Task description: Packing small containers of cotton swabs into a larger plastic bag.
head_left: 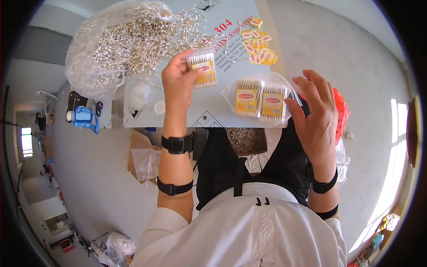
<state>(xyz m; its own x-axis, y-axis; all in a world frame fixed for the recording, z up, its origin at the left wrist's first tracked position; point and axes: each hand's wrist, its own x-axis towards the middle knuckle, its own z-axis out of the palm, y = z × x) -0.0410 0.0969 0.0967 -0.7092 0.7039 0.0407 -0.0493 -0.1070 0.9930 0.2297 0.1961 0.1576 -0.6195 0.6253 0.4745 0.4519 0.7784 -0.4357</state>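
My left hand [179,82] is closed around a small clear pack of cotton swabs [205,67] with a yellow and white card in it, held up over the table. Beyond the table's right corner, my right hand [315,115] is raised with its fingers apart and nothing between them. Beside its thumb lies a clear plastic bag [227,94] at the table's near edge. Two packs of swabs, a left pack [247,100] and a right pack [273,105], sit side by side in that bag, yellow cards facing up.
A large clear sack [82,66] spills loose swabs [133,42] across the far left. Yellow cards [258,46] lie scattered at the far right of the table [178,116]. A blue-covered object [83,116] is at the left. Below the near edge stands a box of swabs [249,141]; a red bag [341,111] hangs at right.
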